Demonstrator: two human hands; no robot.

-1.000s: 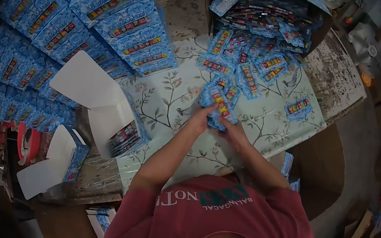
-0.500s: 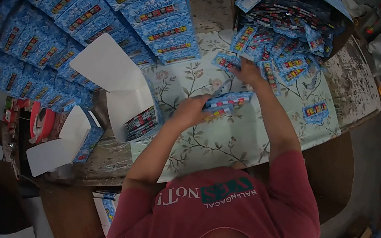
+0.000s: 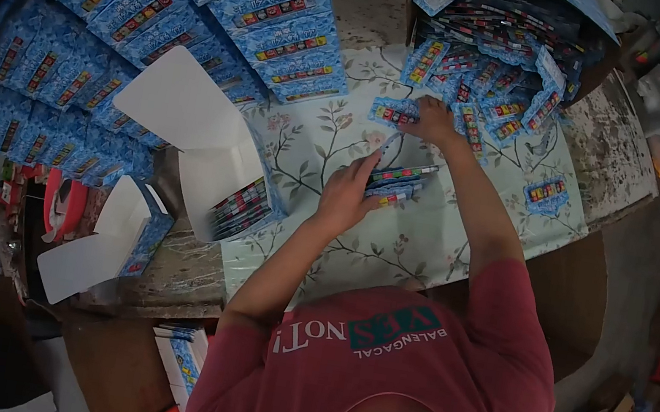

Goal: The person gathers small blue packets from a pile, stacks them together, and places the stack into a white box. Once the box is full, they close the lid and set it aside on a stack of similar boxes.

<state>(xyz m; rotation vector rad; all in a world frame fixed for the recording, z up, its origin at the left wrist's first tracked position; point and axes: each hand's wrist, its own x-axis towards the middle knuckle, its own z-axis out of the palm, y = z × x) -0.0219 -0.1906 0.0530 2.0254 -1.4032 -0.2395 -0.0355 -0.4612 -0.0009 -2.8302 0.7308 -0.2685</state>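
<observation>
My left hand (image 3: 349, 195) is closed round the left end of a small stack of blue packets (image 3: 398, 184) on the flowered cloth. My right hand (image 3: 434, 123) has its fingers on a blue packet (image 3: 393, 111) lying in front of the loose pile (image 3: 485, 84). Left of my left hand stands an open white-lined box (image 3: 220, 168) with several packets upright inside. A single packet (image 3: 546, 196) lies on the cloth at the right.
Tall stacks of blue boxes (image 3: 276, 23) fill the left and back left. A large carton (image 3: 593, 75) of packets stands at the back right. Another open box (image 3: 124, 231) sits at the left table edge, near a red object (image 3: 64, 205).
The packets in my left hand have tilted more upright, and that hand has shifted slightly. My right hand has moved a little up and left on its packet.
</observation>
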